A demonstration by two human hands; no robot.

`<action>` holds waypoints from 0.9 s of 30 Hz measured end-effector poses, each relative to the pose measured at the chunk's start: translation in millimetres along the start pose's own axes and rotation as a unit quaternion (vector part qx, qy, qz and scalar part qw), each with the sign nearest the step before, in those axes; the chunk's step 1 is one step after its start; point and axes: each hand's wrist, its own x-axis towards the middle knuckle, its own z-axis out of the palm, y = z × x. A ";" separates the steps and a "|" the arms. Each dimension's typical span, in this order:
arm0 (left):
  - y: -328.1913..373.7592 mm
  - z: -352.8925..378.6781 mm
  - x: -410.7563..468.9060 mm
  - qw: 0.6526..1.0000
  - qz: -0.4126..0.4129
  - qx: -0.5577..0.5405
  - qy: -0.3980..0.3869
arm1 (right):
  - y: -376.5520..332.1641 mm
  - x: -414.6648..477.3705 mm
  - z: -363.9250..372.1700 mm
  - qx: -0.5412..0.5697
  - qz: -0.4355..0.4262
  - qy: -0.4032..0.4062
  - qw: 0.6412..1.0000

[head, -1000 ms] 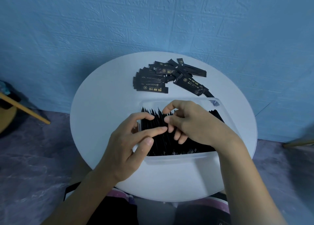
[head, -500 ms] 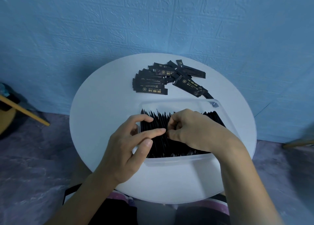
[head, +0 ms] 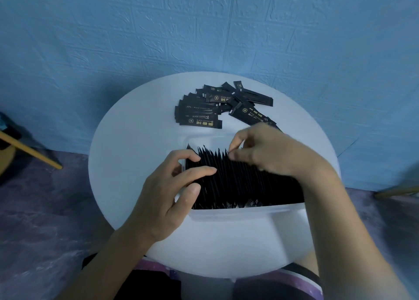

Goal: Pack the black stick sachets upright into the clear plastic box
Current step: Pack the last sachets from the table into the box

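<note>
Black stick sachets (head: pixel 238 181) are found upright in clear plastic box (head: pixel 238 210), more loose beyond; left hand (head: pixel 167 190) is pressed spread-fingered on row's left end; right hand (head: pixel 272 154) is bunched at the tops (blurred; grip cannot be told); row is best braced while a gap is parted.

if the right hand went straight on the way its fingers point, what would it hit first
Most likely the tops of the upright sachets in the clear box, just below the right hand; blur hides whether it touches them. Past them is the left hand.
</note>
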 end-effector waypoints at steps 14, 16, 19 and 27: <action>-4.3 4.3 8.8 0.999 -0.035 -0.001 0.015 | 66.0 126.2 -44.5 -0.193 0.095 0.092 0.972; -4.9 4.3 8.9 0.999 -0.035 -0.006 0.016 | 68.7 129.2 -43.3 -0.196 0.101 0.087 0.971; -5.2 4.5 9.2 0.999 -0.032 -0.009 0.020 | 72.1 131.5 -42.4 -0.188 0.110 0.084 0.972; -4.6 4.2 8.9 0.999 -0.033 -0.016 0.019 | 46.0 107.8 -61.1 0.024 0.006 0.158 0.987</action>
